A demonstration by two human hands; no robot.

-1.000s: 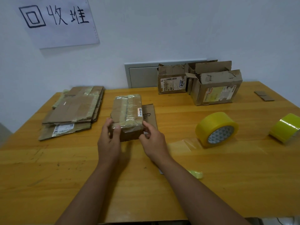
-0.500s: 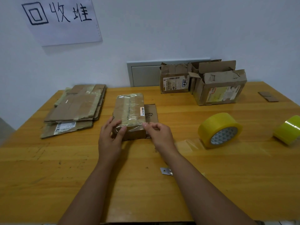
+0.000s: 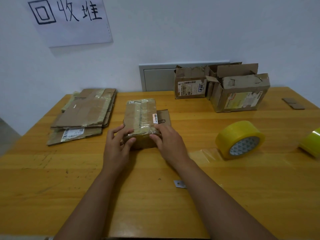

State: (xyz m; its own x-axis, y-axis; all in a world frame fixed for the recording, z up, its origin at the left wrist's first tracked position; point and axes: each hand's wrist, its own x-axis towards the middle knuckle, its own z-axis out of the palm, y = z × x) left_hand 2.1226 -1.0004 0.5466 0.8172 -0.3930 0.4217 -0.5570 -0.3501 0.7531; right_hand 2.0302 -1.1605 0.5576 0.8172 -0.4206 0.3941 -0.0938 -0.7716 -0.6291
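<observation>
Head view. The taped cardboard box [image 3: 140, 118] lies flat on the table [image 3: 52, 179], a little left of centre, with its long axis pointing away from the person. Clear tape covers its top face, and a small orange-and-white label sits on its right edge. A flat cardboard piece [image 3: 164, 116] lies beneath the box and projects on the right side.

The left hand [image 3: 117, 144] grasps the near left corner of the box: fingers lie on the top face, and the thumb presses against the near face. The right hand [image 3: 168, 142] grasps the near right corner, with fingers curled over the top edge. Both forearms extend from the bottom of the frame.

To the left of the box, apart from it, lies a stack of flattened cartons [image 3: 84, 110]. At the far edge of the table, against the wall, stand two opened cartons [image 3: 190, 85] [image 3: 240, 94]. A roll of yellow tape [image 3: 239, 140] stands on edge to the right of the hands, with a loose strip lying on the table. A second roll [image 3: 311, 142] is cut off by the right frame edge. A small metal plate [image 3: 179, 184] lies beside the right forearm. A handwritten paper sign [image 3: 69, 19] is fixed to the wall.
</observation>
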